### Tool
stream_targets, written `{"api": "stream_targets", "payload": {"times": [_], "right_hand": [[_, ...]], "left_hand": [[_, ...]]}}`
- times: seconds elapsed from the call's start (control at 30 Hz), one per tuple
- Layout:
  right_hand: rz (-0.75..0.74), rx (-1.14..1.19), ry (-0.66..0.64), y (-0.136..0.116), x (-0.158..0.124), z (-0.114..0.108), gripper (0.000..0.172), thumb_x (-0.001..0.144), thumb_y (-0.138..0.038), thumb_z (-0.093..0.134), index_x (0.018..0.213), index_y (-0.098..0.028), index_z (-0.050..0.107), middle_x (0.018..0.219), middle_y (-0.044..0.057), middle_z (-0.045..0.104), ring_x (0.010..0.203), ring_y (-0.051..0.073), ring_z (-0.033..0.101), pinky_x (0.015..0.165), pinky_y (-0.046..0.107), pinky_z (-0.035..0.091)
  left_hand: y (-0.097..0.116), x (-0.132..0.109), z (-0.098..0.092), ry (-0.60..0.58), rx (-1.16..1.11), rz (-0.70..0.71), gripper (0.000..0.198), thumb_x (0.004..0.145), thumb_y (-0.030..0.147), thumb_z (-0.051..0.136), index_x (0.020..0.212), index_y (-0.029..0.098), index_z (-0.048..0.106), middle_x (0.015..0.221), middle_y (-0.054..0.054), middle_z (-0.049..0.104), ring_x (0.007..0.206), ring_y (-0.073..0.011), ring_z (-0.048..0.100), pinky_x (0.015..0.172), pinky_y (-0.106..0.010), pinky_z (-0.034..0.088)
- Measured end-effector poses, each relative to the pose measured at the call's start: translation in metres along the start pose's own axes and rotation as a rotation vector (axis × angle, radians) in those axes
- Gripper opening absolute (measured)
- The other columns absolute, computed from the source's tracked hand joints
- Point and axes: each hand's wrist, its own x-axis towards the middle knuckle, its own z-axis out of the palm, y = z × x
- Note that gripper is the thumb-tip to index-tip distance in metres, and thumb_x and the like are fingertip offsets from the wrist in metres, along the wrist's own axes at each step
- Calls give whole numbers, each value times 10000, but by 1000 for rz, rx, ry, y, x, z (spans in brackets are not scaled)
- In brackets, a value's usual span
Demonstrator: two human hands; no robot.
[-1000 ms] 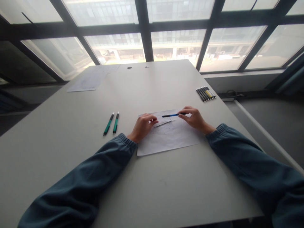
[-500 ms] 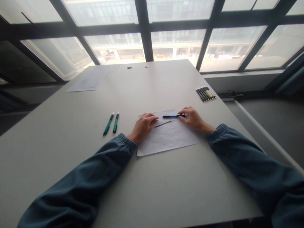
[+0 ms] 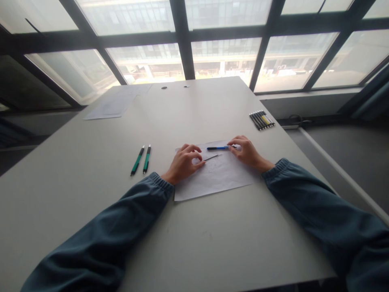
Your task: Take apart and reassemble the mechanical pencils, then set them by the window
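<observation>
On a white sheet of paper (image 3: 225, 176) lies a thin dark rod (image 3: 211, 157) that looks like a pen refill. My left hand (image 3: 185, 161) rests at the paper's left side, thumb and fingers apart, with the thumb by the rod's left end. Whether it touches the rod I cannot tell. My right hand (image 3: 246, 152) pinches one end of a blue pen (image 3: 219, 148) with a black grip, lying above the rod and pointing left. Its fingers partly hide that end.
Two green pens (image 3: 142, 160) lie left of my left hand. A row of several black pens or tubes (image 3: 261, 120), one partly yellow, sits near the table's right edge. More paper (image 3: 106, 107) lies at the far left of the white table (image 3: 188, 243), before windows.
My left hand has opened, its thumb moving down and away from the fingers, over the rod's left end. My right hand stays on the blue pen. The view has shifted slightly.
</observation>
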Motion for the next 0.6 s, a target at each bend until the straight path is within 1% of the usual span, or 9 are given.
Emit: {"api": "stream_targets", "payload": {"times": [0.1,0.17,0.33,0.43,0.6], "right_hand": [[-51,-10,3,-4,0,-2,113,889,-181,661,930,-220,758,943,79,715,943,256,611,887,436,502],[-113,-31,-22,-9,0,-3,108,902,-196,665,934,-227,763,952,75,711,943,250,603,887,433,491],[-261,-97,-165,-19,-3,-7,51,893,-274,733,922,-258,772,984,63,698,971,242,581,901,433,435],[-298,-106,-242,-21,-3,-7,36,893,-280,740,881,-269,771,972,55,693,958,233,570,890,421,417],[-326,-122,-290,-22,-2,-8,128,926,-255,691,812,-250,748,953,51,690,951,225,570,907,421,402]], "left_hand": [[-2,0,1,-5,-23,47,91,882,280,732,804,233,733,1121,-39,699,1044,-230,576,931,-422,519],[-2,0,2,-1,-31,75,99,897,270,716,807,232,734,1121,-38,702,1054,-229,576,936,-422,522],[-2,1,2,50,-55,117,110,912,294,708,825,237,745,1082,-43,716,1042,-225,578,924,-415,531],[-3,1,2,42,-67,118,107,902,317,722,829,246,755,1059,-45,720,1028,-228,581,915,-417,534],[-5,0,4,35,-82,117,103,893,322,732,829,246,761,1021,-49,719,997,-225,585,898,-407,539]]}}
